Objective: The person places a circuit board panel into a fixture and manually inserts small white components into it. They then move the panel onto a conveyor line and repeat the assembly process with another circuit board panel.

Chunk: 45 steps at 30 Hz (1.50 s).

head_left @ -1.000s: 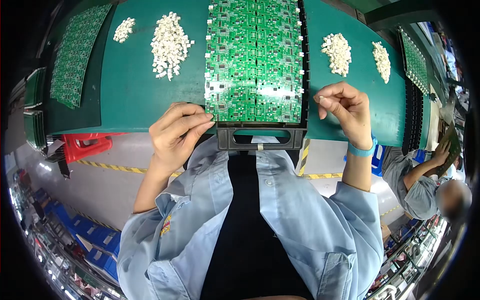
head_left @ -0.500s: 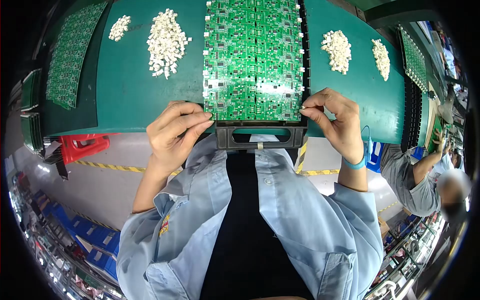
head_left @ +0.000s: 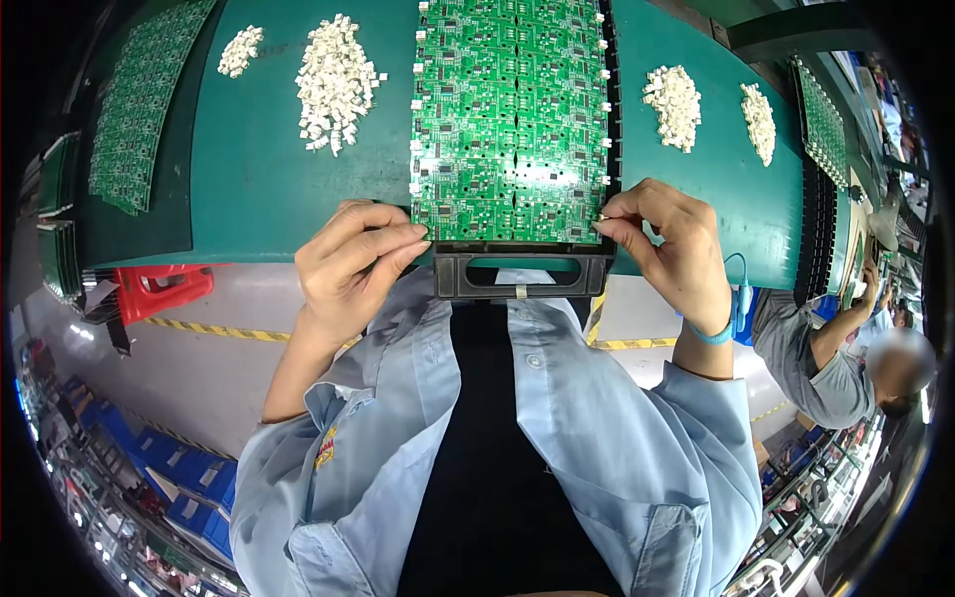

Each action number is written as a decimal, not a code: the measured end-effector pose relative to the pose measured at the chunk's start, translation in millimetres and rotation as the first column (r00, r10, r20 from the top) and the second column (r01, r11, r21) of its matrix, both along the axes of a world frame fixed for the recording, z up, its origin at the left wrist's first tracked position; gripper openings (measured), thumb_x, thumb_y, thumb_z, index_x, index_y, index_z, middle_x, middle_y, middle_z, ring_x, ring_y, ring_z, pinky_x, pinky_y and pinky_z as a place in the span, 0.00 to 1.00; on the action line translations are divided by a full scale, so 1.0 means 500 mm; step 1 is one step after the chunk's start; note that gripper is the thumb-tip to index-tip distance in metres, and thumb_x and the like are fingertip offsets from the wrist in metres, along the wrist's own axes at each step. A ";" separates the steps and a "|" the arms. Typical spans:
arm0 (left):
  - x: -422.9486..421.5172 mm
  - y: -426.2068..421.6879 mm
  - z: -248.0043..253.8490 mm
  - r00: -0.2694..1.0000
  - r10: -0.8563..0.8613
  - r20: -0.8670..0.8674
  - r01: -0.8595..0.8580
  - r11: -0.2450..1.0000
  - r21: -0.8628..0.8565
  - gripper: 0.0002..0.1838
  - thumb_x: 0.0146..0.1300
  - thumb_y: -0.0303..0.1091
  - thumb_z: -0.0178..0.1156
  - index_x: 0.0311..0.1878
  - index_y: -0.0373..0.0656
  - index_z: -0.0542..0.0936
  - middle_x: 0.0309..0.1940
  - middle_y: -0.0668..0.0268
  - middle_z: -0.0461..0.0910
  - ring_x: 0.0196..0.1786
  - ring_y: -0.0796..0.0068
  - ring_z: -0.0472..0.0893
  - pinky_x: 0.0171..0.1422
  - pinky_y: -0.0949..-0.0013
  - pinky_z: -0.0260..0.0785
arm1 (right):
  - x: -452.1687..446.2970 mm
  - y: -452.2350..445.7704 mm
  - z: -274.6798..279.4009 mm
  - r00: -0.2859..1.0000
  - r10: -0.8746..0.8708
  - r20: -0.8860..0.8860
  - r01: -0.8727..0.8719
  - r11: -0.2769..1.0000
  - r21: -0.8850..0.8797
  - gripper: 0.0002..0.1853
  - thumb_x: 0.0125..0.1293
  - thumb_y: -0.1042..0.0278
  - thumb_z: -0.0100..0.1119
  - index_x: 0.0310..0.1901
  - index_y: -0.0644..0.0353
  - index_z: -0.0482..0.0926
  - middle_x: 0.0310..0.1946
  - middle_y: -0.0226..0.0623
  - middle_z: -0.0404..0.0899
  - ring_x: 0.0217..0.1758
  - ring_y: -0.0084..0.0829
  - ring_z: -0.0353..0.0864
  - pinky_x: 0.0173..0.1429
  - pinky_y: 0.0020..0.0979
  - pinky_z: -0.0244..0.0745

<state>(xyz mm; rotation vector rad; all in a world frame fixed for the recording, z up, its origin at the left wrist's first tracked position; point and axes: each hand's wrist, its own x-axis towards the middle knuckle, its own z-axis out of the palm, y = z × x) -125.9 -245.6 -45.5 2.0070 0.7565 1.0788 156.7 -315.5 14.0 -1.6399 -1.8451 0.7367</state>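
A green circuit board panel (head_left: 513,129) lies in front of me, with small white connectors along its left and right edges. My left hand (head_left: 353,257) is closed in a pinch at the panel's lower left corner; whatever its fingertips hold is hidden. At the lower right edge, my right hand (head_left: 668,244) pinches a small white connector (head_left: 603,217) between thumb and forefinger. Beneath the panel is a black rack (head_left: 522,291) with a handle opening at the near end. A blue wrist strap (head_left: 712,334) circles my right wrist.
Piles of white connectors (head_left: 336,85) lie left of the panel, and more piles (head_left: 673,107) lie right on the green mat (head_left: 259,199). Other circuit boards (head_left: 149,109) stand at far left. A red plastic bin (head_left: 167,291) is below the table edge. A co-worker (head_left: 826,358) sits at right.
The view has shifted slightly, so the panel and rack appear a little further right. Both hands keep nearly the same pinches at the panel's near corners.
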 end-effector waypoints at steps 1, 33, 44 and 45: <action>0.000 0.000 0.000 1.000 0.000 -0.004 0.000 1.000 -0.003 0.10 0.47 0.18 0.68 0.35 0.36 0.84 0.34 0.60 0.81 0.31 0.72 0.75 0.36 0.74 0.68 | 0.000 0.000 0.002 1.000 -0.004 0.014 0.004 1.000 -0.019 0.05 0.51 0.85 0.63 0.30 0.67 0.79 0.27 0.36 0.78 0.24 0.28 0.70 0.30 0.25 0.65; 0.400 0.558 0.135 0.373 -0.638 -0.673 0.258 0.768 -0.586 0.08 0.66 0.37 0.60 0.34 0.44 0.79 0.16 0.73 0.71 0.13 0.83 0.66 0.17 0.77 0.53 | 0.073 -0.087 0.009 0.951 -0.290 -0.110 0.305 0.937 0.171 0.06 0.53 0.84 0.64 0.35 0.67 0.82 0.25 0.33 0.77 0.23 0.25 0.67 0.29 0.24 0.63; 0.391 0.634 0.079 0.295 -0.825 -0.482 0.165 0.541 -0.825 0.12 0.65 0.35 0.62 0.27 0.42 0.76 0.13 0.74 0.67 0.11 0.86 0.58 0.14 0.79 0.47 | 0.105 -0.083 -0.015 0.949 -0.273 -0.158 0.299 0.938 0.176 0.06 0.53 0.84 0.64 0.34 0.68 0.82 0.25 0.34 0.77 0.22 0.24 0.66 0.28 0.23 0.63; 0.400 0.644 0.064 0.298 -0.840 -0.454 0.172 0.515 -0.840 0.11 0.65 0.36 0.61 0.27 0.44 0.75 0.12 0.75 0.66 0.11 0.86 0.58 0.14 0.78 0.47 | 0.107 -0.084 -0.015 0.949 -0.270 -0.162 0.297 0.939 0.172 0.07 0.52 0.83 0.65 0.34 0.68 0.82 0.25 0.34 0.77 0.22 0.24 0.66 0.28 0.23 0.63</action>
